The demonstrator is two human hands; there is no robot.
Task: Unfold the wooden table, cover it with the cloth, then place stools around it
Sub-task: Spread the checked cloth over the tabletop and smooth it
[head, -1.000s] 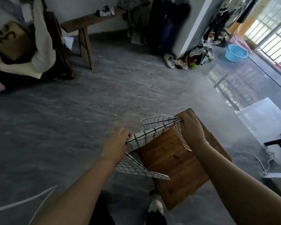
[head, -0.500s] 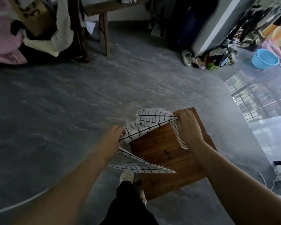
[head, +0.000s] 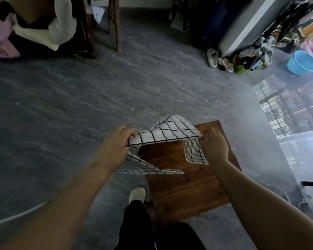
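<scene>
Both arms out, forearms angled inward. Left hand and right hand each pinched closed on a checked cloth edge, stretched between them above wooden table.

No text, label, brand or number can be read anywhere in this view.
</scene>
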